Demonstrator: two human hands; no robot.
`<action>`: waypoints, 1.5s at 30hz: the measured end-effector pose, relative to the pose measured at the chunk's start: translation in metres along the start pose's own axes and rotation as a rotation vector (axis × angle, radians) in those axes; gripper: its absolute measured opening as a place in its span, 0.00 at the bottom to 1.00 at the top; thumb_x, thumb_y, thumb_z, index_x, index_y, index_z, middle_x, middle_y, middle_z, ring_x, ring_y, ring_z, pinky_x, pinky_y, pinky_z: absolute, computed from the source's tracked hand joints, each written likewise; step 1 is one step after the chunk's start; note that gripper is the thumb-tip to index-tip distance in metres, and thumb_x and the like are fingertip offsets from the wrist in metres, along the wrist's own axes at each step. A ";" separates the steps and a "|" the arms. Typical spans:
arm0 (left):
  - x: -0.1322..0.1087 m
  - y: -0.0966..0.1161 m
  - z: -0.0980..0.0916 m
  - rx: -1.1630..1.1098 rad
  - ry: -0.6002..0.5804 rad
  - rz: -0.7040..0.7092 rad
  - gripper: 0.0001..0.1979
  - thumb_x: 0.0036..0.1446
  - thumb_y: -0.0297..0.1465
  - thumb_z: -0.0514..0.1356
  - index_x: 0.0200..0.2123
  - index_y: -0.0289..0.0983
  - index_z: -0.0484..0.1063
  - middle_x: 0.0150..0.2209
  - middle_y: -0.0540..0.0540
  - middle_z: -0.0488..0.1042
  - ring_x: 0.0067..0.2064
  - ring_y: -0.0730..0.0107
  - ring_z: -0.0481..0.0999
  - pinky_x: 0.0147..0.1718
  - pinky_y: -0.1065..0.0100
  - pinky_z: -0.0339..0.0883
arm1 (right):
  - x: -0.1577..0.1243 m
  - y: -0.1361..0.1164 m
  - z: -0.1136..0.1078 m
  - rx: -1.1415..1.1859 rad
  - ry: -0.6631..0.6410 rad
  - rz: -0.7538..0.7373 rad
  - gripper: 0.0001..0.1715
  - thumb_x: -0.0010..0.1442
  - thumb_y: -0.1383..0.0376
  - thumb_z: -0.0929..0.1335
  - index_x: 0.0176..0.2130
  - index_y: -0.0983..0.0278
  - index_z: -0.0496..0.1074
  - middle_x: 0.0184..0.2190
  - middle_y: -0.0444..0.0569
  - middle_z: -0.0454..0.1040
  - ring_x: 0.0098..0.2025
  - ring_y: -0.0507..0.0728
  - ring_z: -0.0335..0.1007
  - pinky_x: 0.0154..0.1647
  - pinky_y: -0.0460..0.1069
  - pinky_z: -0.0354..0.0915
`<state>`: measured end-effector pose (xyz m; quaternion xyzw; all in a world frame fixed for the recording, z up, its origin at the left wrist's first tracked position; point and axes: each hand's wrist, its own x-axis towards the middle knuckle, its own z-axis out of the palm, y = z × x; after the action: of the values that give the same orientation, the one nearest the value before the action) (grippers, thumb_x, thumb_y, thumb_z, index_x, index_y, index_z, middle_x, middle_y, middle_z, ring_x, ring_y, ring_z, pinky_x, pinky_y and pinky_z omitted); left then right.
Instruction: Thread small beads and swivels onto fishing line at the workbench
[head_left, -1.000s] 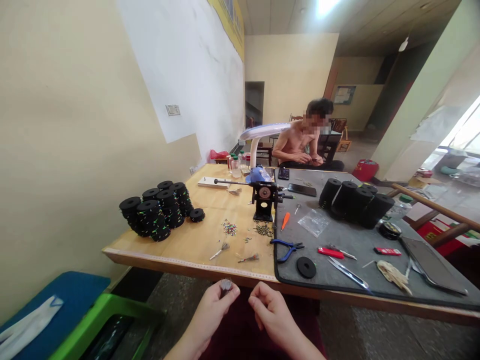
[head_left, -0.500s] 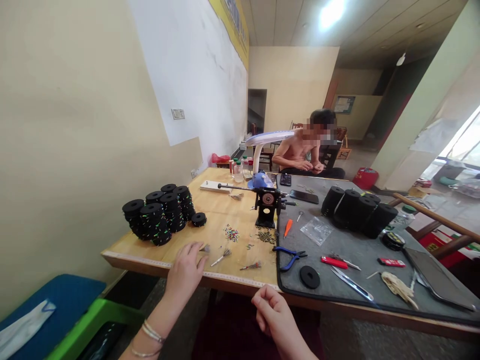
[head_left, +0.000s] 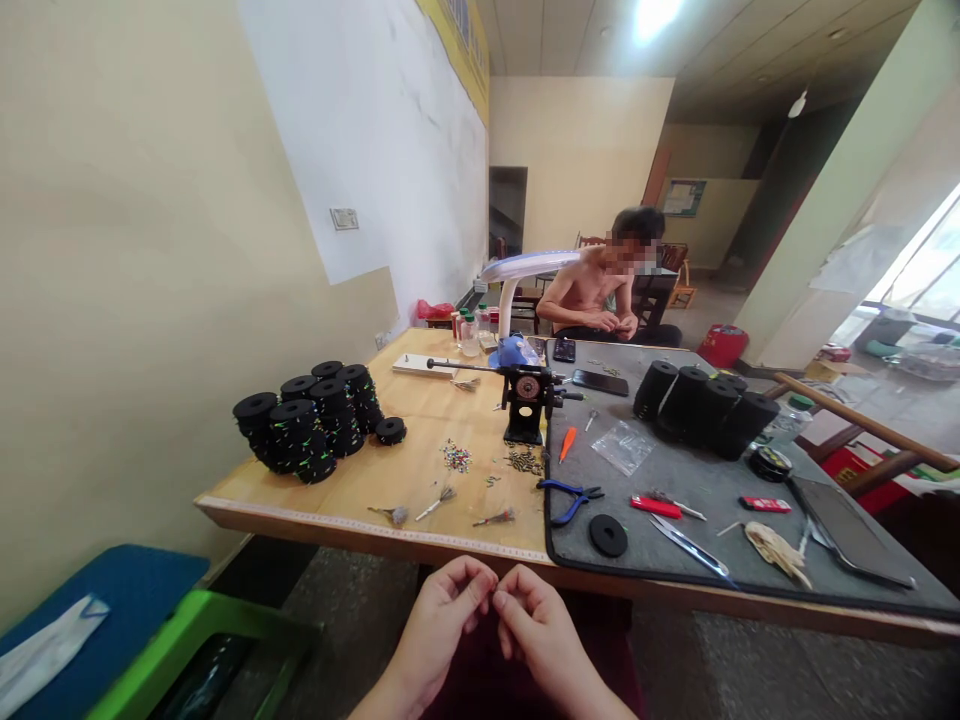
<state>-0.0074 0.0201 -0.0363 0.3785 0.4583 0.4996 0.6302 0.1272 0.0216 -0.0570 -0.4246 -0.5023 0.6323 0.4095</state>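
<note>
My left hand point(head_left: 450, 612) and my right hand point(head_left: 534, 618) meet just in front of the table's near edge, fingertips pinched together. Whatever lies between the fingers is too small or hidden to make out. Beyond them on the wood lie three small bundles of fine strands: a grey one point(head_left: 395, 515) at left, one with a white stem point(head_left: 436, 503), and a reddish one point(head_left: 495, 517). Behind these are a heap of coloured beads point(head_left: 456, 456) and a pile of small dark metal pieces point(head_left: 523, 460).
Stacked black foam spools point(head_left: 296, 420) stand at left. A black hand-cranked winder point(head_left: 525, 405) and a lamp point(head_left: 506, 320) stand mid-table. The grey mat point(head_left: 675, 470) carries blue pliers point(head_left: 571, 500), a foam disc point(head_left: 607, 535), scissors-like tweezers point(head_left: 694, 548) and more spools point(head_left: 705, 405). Another person point(head_left: 600, 290) sits beyond.
My left hand has left the grey bundle on the table and come back to meet my right hand. My right hand stays low near the edge, fingers still closed. The view has shifted slightly.
</note>
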 end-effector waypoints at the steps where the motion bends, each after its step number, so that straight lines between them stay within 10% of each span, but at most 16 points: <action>1: 0.001 0.001 0.000 0.019 -0.002 0.012 0.15 0.46 0.40 0.66 0.23 0.33 0.72 0.18 0.53 0.66 0.19 0.80 0.57 0.19 0.75 0.50 | -0.001 -0.002 -0.001 -0.005 -0.020 0.023 0.23 0.53 0.46 0.66 0.28 0.63 0.61 0.11 0.35 0.62 0.12 0.45 0.49 0.14 0.41 0.45; 8: 0.004 0.013 -0.006 -0.149 -0.012 -0.092 0.14 0.45 0.38 0.68 0.26 0.35 0.69 0.28 0.48 0.74 0.27 0.72 0.74 0.18 0.77 0.55 | -0.005 -0.017 -0.022 -0.097 -0.193 0.107 0.18 0.54 0.51 0.67 0.30 0.64 0.64 0.22 0.43 0.74 0.18 0.46 0.60 0.15 0.40 0.56; 16: 0.006 0.027 -0.011 -0.357 -0.020 -0.119 0.12 0.48 0.34 0.67 0.26 0.36 0.66 0.21 0.54 0.67 0.26 0.76 0.69 0.25 0.76 0.63 | 0.000 -0.005 -0.033 0.055 -0.298 0.236 0.25 0.55 0.47 0.65 0.37 0.67 0.68 0.27 0.49 0.76 0.21 0.49 0.69 0.14 0.40 0.60; 45: 0.015 0.038 0.012 -0.567 -0.132 -0.144 0.09 0.54 0.25 0.62 0.24 0.34 0.65 0.19 0.55 0.58 0.23 0.79 0.61 0.22 0.77 0.59 | -0.010 -0.028 -0.056 -0.126 0.006 -0.110 0.14 0.53 0.56 0.68 0.26 0.64 0.65 0.20 0.38 0.58 0.23 0.48 0.49 0.24 0.44 0.47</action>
<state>-0.0055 0.0428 -0.0005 0.1858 0.2842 0.5359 0.7730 0.1861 0.0326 -0.0358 -0.4231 -0.5625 0.5746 0.4176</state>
